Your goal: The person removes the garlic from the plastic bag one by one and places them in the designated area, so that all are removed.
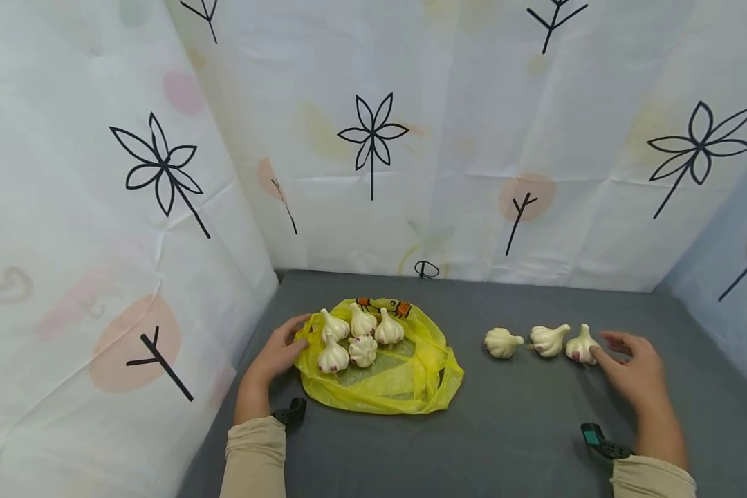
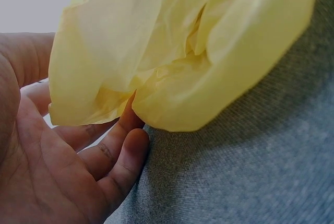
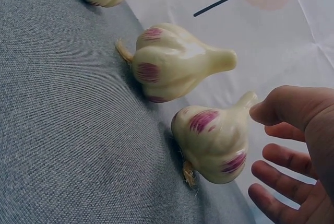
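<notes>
A yellow plastic bag [image 1: 373, 387] lies spread on the table with several garlic bulbs [image 1: 362, 351] at its left part. My left hand [image 1: 283, 349] holds the bag's left edge; in the left wrist view the fingers [image 2: 112, 153] reach under the yellow film [image 2: 172, 98]. At the right, three more garlic bulbs stand in a row: the left one [image 1: 501, 343], the middle one [image 1: 548, 340] and the right one [image 1: 582, 345]. Beside the right one is my right hand [image 1: 638, 366], fingers spread apart. Its thumb [image 3: 282, 106] comes right at that bulb's stem [image 3: 245, 101].
The grey tabletop [image 1: 473, 443] runs back to a white patterned cloth [image 1: 448, 228] hung behind. Another cloth side [image 1: 56, 277] closes off the left. Dark wrist straps [image 1: 604, 443] sit on both forearms.
</notes>
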`<move>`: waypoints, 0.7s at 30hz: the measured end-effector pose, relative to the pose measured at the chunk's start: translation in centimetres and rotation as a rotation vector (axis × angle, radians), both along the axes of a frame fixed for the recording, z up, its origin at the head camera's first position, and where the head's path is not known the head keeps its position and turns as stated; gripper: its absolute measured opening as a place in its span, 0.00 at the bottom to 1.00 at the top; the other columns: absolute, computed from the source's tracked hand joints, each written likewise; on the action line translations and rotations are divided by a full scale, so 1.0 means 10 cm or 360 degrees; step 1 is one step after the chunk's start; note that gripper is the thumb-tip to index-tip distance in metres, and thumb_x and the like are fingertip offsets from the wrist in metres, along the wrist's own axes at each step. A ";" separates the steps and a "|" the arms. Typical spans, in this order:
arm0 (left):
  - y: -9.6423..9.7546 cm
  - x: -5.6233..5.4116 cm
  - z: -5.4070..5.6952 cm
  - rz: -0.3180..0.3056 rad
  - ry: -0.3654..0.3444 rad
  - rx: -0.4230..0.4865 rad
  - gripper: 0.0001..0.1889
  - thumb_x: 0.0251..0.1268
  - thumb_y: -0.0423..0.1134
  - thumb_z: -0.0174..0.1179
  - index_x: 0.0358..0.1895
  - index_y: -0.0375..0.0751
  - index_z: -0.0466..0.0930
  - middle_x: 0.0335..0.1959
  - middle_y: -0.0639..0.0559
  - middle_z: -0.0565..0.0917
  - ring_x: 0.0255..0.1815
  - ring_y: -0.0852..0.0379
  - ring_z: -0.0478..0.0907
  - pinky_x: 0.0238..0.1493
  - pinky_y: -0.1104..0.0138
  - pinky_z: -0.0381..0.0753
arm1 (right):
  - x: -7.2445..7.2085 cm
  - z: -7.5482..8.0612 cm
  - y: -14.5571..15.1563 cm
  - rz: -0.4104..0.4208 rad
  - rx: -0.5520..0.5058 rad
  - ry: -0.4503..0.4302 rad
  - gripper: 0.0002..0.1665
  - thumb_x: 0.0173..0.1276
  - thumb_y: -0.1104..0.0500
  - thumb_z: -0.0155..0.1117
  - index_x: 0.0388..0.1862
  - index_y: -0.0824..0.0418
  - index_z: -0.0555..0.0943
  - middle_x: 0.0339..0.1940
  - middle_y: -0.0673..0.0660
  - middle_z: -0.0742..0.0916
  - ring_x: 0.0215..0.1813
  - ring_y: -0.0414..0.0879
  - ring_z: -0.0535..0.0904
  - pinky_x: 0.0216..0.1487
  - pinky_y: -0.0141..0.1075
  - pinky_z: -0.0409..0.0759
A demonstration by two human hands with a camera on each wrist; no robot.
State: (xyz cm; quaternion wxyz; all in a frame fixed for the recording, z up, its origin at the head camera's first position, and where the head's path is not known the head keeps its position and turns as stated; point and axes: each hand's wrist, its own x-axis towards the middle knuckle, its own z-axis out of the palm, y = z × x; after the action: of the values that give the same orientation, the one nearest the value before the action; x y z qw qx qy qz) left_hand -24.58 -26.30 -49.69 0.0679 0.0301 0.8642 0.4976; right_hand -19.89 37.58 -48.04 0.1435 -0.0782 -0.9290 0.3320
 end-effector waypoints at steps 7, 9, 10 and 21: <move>0.01 0.02 0.01 -0.0001 0.0001 -0.0006 0.32 0.78 0.35 0.53 0.83 0.45 0.62 0.75 0.29 0.70 0.72 0.33 0.74 0.60 0.54 0.78 | 0.01 0.01 -0.01 -0.0031 -0.0004 0.0025 0.28 0.80 0.55 0.63 0.67 0.75 0.77 0.62 0.75 0.75 0.60 0.70 0.74 0.38 0.18 0.72; 0.01 0.02 0.01 0.0007 0.0001 -0.0020 0.32 0.78 0.35 0.53 0.83 0.45 0.62 0.75 0.29 0.71 0.72 0.33 0.74 0.60 0.53 0.78 | 0.02 0.02 -0.02 -0.0042 -0.0005 0.0029 0.28 0.80 0.55 0.63 0.67 0.75 0.77 0.62 0.75 0.75 0.61 0.70 0.74 0.36 0.16 0.67; 0.01 0.01 0.01 0.0013 0.0000 -0.0028 0.32 0.78 0.35 0.53 0.83 0.45 0.63 0.75 0.29 0.71 0.72 0.33 0.74 0.60 0.53 0.78 | 0.02 0.02 -0.03 -0.0049 -0.0003 0.0031 0.28 0.80 0.55 0.63 0.67 0.75 0.77 0.62 0.75 0.75 0.61 0.70 0.74 0.36 0.16 0.67; 0.01 0.00 -0.01 0.0036 0.0001 -0.0066 0.32 0.78 0.36 0.54 0.83 0.47 0.63 0.75 0.30 0.71 0.72 0.33 0.74 0.62 0.50 0.79 | 0.05 0.11 -0.09 -0.0089 -0.0005 0.0122 0.26 0.79 0.55 0.64 0.66 0.73 0.79 0.61 0.72 0.77 0.55 0.56 0.76 0.38 0.16 0.66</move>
State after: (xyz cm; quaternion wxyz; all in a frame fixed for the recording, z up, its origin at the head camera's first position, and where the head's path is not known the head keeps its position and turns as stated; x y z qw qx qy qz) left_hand -24.57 -26.24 -49.82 0.0625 0.0191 0.8746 0.4803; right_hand -19.35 36.66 -46.96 0.1882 -0.0916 -0.9198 0.3320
